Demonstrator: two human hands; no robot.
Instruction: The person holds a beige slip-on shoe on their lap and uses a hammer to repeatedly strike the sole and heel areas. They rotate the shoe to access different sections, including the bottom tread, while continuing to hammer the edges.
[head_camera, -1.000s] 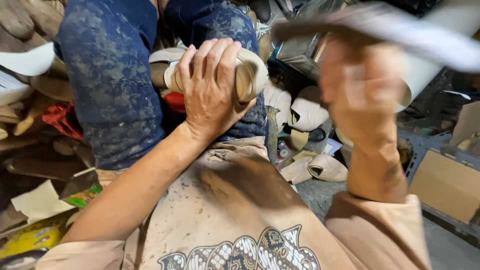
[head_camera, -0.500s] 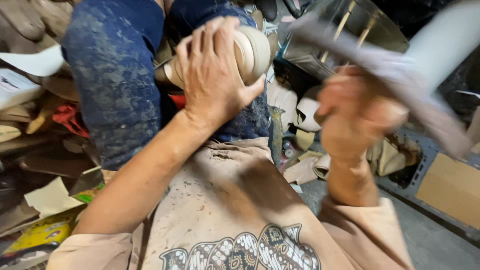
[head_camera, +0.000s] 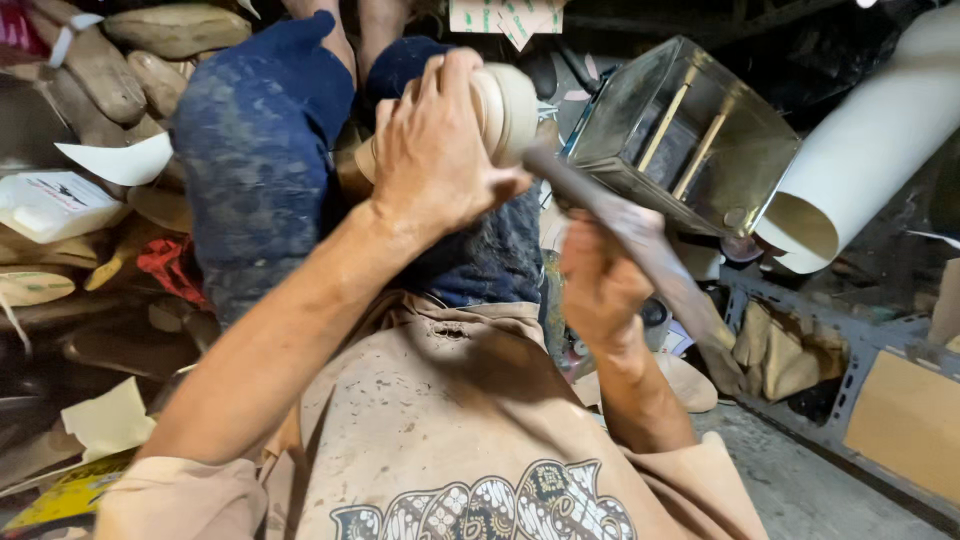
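My left hand (head_camera: 435, 160) clamps a pale wooden shoe last (head_camera: 505, 105) down on my lap, between knees in blue trousers (head_camera: 250, 150). The palm covers most of the last; only its rounded end shows. My right hand (head_camera: 600, 285) grips the handle of a long dark hammer-like tool (head_camera: 620, 225). The tool's upper end touches the last right beside my left fingers; its other end juts down to the right.
A shiny metal tin (head_camera: 690, 130) with sticks inside lies tilted at the right. A rolled cream sheet (head_camera: 870, 150) is beyond it. Wooden lasts (head_camera: 150, 35) and paper scraps pile up at the left. Cardboard (head_camera: 905, 420) and leather pieces lie on the right floor.
My right hand has swung the tool down from high at the right until its end meets the last. My left hand has kept its hold on the last.
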